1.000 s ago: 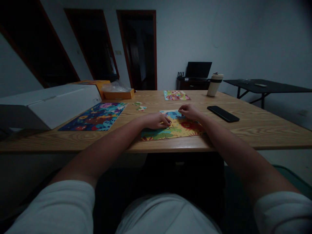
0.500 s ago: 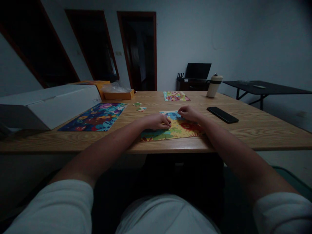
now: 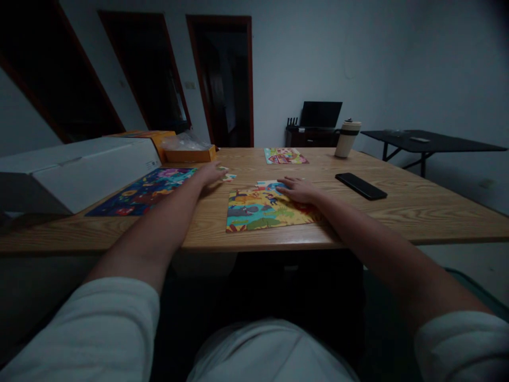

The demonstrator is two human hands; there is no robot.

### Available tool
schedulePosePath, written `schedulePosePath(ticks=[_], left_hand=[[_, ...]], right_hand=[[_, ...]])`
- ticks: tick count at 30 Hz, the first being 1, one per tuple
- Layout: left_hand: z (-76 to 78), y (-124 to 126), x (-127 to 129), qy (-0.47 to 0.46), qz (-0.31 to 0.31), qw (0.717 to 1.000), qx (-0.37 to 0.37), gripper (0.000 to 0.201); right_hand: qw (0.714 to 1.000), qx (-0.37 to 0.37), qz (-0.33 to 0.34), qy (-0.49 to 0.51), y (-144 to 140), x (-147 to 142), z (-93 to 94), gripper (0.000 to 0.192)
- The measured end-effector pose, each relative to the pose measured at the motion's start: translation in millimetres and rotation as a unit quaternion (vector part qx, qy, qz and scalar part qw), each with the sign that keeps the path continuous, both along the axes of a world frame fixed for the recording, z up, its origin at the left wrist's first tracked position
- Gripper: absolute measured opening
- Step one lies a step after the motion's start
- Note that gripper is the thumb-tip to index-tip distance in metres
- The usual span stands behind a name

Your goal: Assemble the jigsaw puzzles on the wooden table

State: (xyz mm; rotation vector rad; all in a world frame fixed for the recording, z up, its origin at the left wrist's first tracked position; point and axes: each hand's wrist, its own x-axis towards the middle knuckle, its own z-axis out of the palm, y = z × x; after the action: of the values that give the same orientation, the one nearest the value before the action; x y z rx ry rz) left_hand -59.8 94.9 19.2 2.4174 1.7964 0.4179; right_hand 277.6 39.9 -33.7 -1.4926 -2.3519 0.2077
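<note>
A colourful jigsaw puzzle [image 3: 258,212] lies flat near the front edge of the wooden table [image 3: 417,207]. My right hand [image 3: 296,190] rests on its upper right part with the fingers spread and flat. My left hand [image 3: 210,172] is stretched out to the left and reaches the loose puzzle pieces [image 3: 228,176] lying beyond the puzzle; the hand covers some of them, and whether it grips one is unclear.
A dark blue finished puzzle [image 3: 143,190] lies to the left beside a long white box [image 3: 79,172]. An orange box [image 3: 186,154], another small puzzle [image 3: 284,155], a lidded cup [image 3: 347,138] and a black phone [image 3: 360,185] sit farther back and right.
My left hand left the puzzle and went up and left to the loose pieces. My right hand flattened and slid slightly left on the puzzle. The head turned a little.
</note>
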Motion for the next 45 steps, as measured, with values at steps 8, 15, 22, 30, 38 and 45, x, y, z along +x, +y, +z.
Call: schedulePosePath(ticks=[8,15,22,30,38,45], left_hand=[[-22.3,16,-17,0.127,0.022,0.991,-0.042,0.061],[-11.9,2,-7,0.101,-0.02,0.993,-0.048,0.057],[-13.4,-1,-4,0.146,-0.026,0.989,-0.003,0.043],[-12.2,-20,21,0.041,-0.08,0.996,0.021,0.045],[-24.5,-21,37,0.015,-0.2,0.979,-0.021,0.036],[-21.8,-23,41,0.064,-0.269,0.961,-0.008,0.042]], right_hand=[[0.998,-0.039,0.001,-0.05,12,3,-10.1,0.078],[0.998,-0.041,0.018,-0.046,11,4,-5.3,0.064],[0.998,-0.04,0.031,-0.033,12,5,-6.0,0.067],[0.999,-0.042,0.033,-0.004,12,7,-6.7,0.068],[0.998,-0.055,0.031,-0.023,8,3,-0.4,0.07],[0.997,-0.058,0.027,-0.038,6,2,1.9,0.071]])
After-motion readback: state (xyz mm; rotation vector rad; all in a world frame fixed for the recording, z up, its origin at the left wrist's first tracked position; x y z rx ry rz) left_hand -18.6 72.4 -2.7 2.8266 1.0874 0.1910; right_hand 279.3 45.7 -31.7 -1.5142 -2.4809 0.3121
